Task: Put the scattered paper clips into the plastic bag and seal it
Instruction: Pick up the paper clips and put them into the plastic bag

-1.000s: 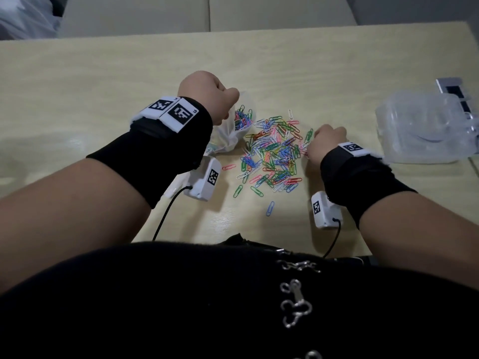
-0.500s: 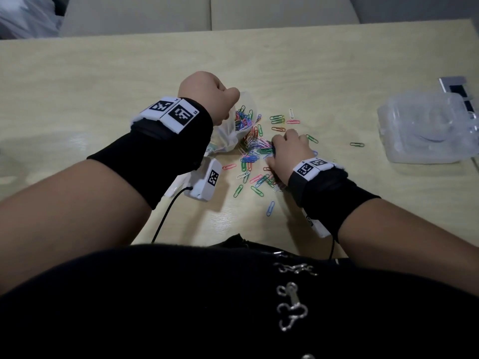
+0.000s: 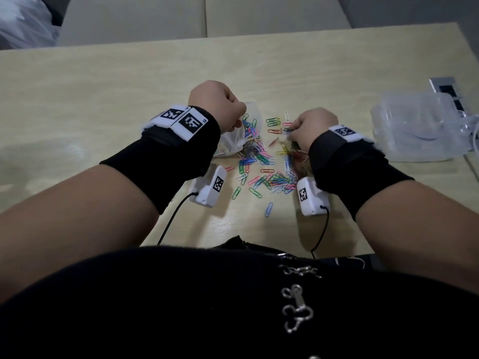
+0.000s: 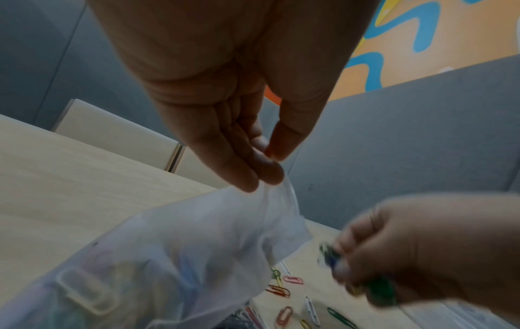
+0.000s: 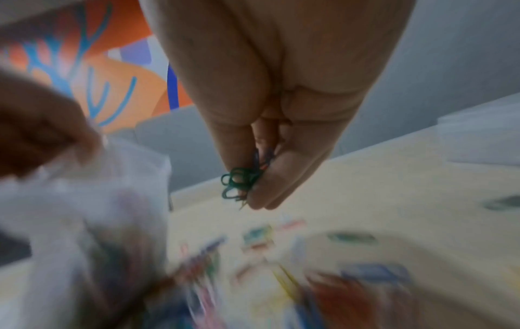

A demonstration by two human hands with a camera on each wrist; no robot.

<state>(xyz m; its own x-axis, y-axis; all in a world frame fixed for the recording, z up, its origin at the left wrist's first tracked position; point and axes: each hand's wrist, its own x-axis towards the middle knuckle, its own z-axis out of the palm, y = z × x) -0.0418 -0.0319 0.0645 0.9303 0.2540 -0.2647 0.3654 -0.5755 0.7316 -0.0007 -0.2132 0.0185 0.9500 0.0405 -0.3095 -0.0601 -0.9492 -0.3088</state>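
Coloured paper clips (image 3: 269, 174) lie scattered on the wooden table (image 3: 103, 94) between my hands. My left hand (image 3: 220, 110) pinches the rim of the clear plastic bag (image 3: 234, 145), holding its mouth up; several clips show inside the bag (image 4: 168, 267). My left fingers (image 4: 253, 175) grip the bag's edge. Just right of the bag's mouth, my right hand (image 3: 309, 128) is raised and pinches a small bunch of clips (image 5: 242, 180), green ones sticking out. In the left wrist view the right hand (image 4: 422, 256) is blurred.
A clear plastic box (image 3: 417, 128) stands at the right of the table, with a metal socket plate (image 3: 445, 86) behind it. Pale chairs (image 3: 202, 16) stand along the far edge. A crumpled bag (image 3: 20, 22) lies at the far left.
My right hand swept left into the clip pile, closed on a bunch, and now has lifted it up and to the right. The left hand and bag have stayed put.
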